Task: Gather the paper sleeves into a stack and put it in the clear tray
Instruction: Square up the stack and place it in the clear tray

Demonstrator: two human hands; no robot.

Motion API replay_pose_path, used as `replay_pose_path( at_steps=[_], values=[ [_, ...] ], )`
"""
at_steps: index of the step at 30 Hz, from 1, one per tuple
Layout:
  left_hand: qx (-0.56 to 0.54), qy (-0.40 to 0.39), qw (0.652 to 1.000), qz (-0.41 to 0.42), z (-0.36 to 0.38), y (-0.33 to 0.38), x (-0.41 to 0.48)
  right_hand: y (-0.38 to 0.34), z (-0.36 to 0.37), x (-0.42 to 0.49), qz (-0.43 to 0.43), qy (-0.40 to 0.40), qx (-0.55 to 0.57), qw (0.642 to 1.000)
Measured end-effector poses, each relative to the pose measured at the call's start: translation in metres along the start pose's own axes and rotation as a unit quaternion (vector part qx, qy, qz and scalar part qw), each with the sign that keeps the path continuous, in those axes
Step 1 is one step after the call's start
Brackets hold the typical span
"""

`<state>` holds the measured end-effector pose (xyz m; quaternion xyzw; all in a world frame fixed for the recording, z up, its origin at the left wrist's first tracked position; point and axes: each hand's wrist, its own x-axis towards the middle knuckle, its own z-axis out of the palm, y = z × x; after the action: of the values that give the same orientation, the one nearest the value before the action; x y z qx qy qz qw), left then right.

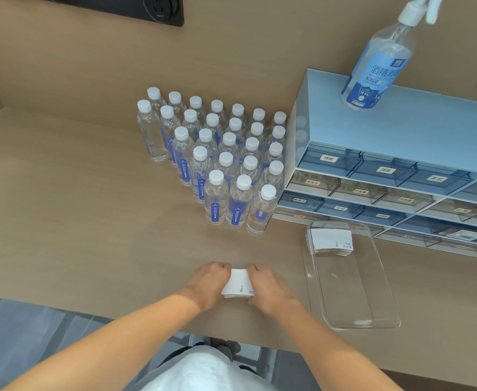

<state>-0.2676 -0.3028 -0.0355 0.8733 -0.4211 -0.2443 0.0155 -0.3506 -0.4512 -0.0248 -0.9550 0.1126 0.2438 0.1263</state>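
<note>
A tan table (62, 207) runs under a matching wall, with water bottles (217, 162) massed at twelve o'clock and a blue drawer cabinet (395, 142) at two. The step in hand looks like squaring the stack of paper sleeves (238, 285): it sits pressed between the left hand (207, 285) at nine o'clock of it and the right hand (268, 289) at three, both cupped against its edges. The clear tray (372, 311) lies at three o'clock, well apart, with another sleeve pile (330, 241) in its far end. Next, probably: lift without fanning, carry right, set down inside.
</note>
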Motion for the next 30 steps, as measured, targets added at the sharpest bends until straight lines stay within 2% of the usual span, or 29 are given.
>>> replay_pose_path(
  at_steps=[13,20,30],
  values=[
    [0.007,0.014,1.000,-0.008,0.011,0.001,0.002,-0.002,0.010,-0.004,0.018,0.032,0.011,0.999],
    [0.016,-0.010,1.000,-0.012,0.002,0.001,0.005,-0.017,0.014,-0.005,0.072,0.041,0.014,0.996],
    [0.026,-0.049,0.998,0.011,-0.015,0.002,0.007,-0.012,0.008,-0.013,0.074,0.042,0.021,0.996]
  ],
)
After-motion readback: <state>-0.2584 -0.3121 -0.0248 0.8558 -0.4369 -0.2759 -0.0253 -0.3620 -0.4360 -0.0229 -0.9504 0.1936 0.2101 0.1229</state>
